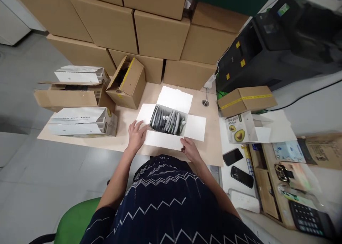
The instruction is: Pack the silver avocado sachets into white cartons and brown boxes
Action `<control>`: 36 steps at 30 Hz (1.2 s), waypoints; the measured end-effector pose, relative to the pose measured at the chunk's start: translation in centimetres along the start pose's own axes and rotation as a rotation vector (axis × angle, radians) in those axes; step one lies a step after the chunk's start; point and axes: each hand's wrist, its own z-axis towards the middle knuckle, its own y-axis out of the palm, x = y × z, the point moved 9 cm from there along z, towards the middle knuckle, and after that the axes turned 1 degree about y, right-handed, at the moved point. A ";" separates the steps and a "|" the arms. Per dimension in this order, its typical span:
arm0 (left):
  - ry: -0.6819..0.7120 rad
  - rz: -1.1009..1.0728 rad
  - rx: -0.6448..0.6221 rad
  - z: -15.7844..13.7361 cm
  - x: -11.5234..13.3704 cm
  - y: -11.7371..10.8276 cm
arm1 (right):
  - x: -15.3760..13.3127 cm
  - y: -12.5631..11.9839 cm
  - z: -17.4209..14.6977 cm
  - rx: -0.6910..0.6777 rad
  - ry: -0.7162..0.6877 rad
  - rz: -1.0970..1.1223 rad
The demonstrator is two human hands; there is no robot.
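Brown cartons point(161, 33) stacked in rows wall off the far side of the pale wooden surface point(127, 128), and in the middle of it, right before me, sits the open white box point(175, 100). Its long axis runs left to right, the right end slanting slightly nearer to me; the mouth faces up, all four flaps spread outward, the far one pointing at the cartons. Pouches point(169, 122) stand on edge inside in a row. With my right hand point(191, 150) I pinch the right corner of the near flap point(165, 140); my left hand point(136, 135) is at the box's near left corner, fingers loosely spread (whether they grip anything, I cannot tell). Further left, two white printed boxes point(82, 122) flank an open brown carton point(66, 97). To my right lie two black phones point(242, 176), with a dark machine point(243, 51) beyond; grey floor point(29, 201) and a green chair point(77, 219) show on my left.
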 end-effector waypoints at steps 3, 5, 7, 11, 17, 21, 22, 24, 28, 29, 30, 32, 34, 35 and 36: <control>-0.298 -0.373 0.212 -3.2 -3.7 0.0 | 0.9 -1.6 -0.4 -0.028 -0.015 0.018; -0.576 -0.687 0.316 -5.8 -6.4 1.8 | 0.2 -3.5 0.3 0.038 -0.090 -0.048; -0.682 -0.822 0.296 -6.7 -7.2 3.9 | -1.3 -4.4 0.9 0.085 -0.208 -0.164; -0.710 -0.974 0.204 -4.9 -6.9 6.8 | -6.3 -3.4 0.5 0.166 -0.534 -0.484; -0.654 -1.110 0.226 -2.0 -6.2 7.2 | -8.0 1.5 0.3 -0.259 -0.643 -1.158; -0.493 -1.045 0.179 -1.6 -5.5 5.6 | -7.3 1.7 0.5 -0.325 -0.583 -1.307; -0.450 -1.002 0.144 -1.5 -5.2 5.2 | -7.4 1.8 0.5 -0.321 -0.581 -1.304; -0.396 -0.896 0.051 -1.4 -4.5 4.4 | -7.5 1.9 0.5 -0.302 -0.580 -1.281; -0.155 -0.631 -0.166 0.2 -1.5 2.8 | -7.6 1.9 0.7 -0.235 -0.591 -1.210; -0.063 -0.561 -0.207 0.8 -0.4 2.3 | -7.6 1.9 0.8 -0.222 -0.595 -1.178; 0.022 -0.496 -0.233 1.4 0.5 1.8 | -7.4 1.8 0.9 -0.210 -0.597 -1.137; 0.142 -0.389 -0.270 2.4 1.6 1.1 | -7.1 1.5 1.2 -0.182 -0.585 -1.032; 0.187 -0.319 -0.309 3.2 1.8 1.1 | -6.7 1.1 1.4 -0.137 -0.570 -0.913; 0.182 -0.304 -0.333 3.5 1.6 1.4 | -6.6 1.0 1.4 -0.111 -0.569 -0.857; 0.165 -0.304 -0.353 3.8 1.3 1.8 | -6.6 0.9 1.4 -0.086 -0.577 -0.805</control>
